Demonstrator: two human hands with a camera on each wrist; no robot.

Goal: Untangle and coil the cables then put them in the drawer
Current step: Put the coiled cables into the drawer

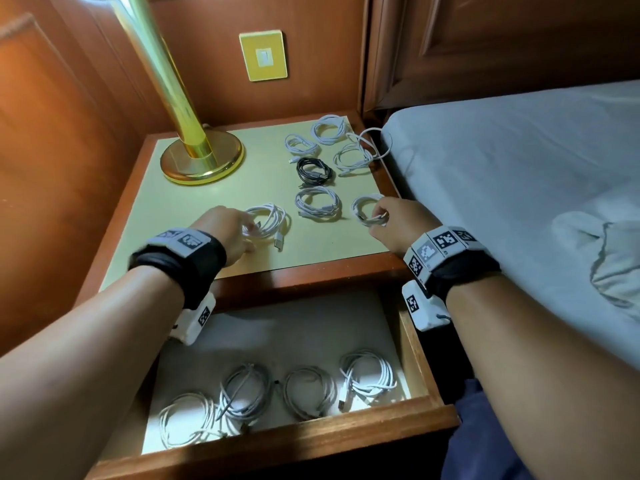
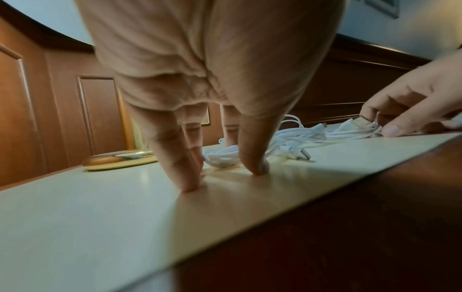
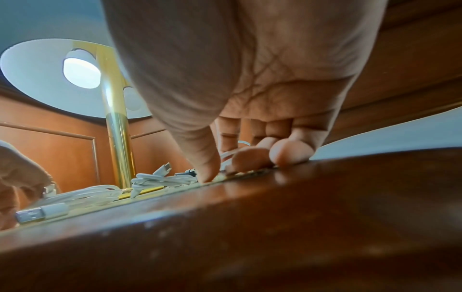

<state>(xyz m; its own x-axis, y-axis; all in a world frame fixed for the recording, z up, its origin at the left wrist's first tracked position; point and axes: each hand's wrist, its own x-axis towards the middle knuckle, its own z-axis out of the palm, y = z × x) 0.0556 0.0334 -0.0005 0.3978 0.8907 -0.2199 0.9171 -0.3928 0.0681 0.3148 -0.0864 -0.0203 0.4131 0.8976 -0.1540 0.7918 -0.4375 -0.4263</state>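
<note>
Several coiled cables lie on the cream top of the nightstand (image 1: 207, 216). My left hand (image 1: 247, 237) reaches onto a white coil (image 1: 268, 220) near the front. Its straight fingers and thumb (image 2: 257, 168) stand on the top either side of the coil's near edge (image 2: 222, 158). My right hand (image 1: 379, 220) pinches a smaller white coil (image 1: 363, 207) at the front right, thumb and curled fingers (image 3: 250, 158) closed on its strands. Below, the open drawer (image 1: 277, 441) holds several coiled cables (image 1: 308, 393).
A brass lamp base (image 1: 202, 161) stands at the back left of the top. A black coil (image 1: 314, 171) and more white coils (image 1: 327, 129) lie behind my hands. The bed (image 1: 519, 168) runs along the right side. Wood panelling closes in the left and back.
</note>
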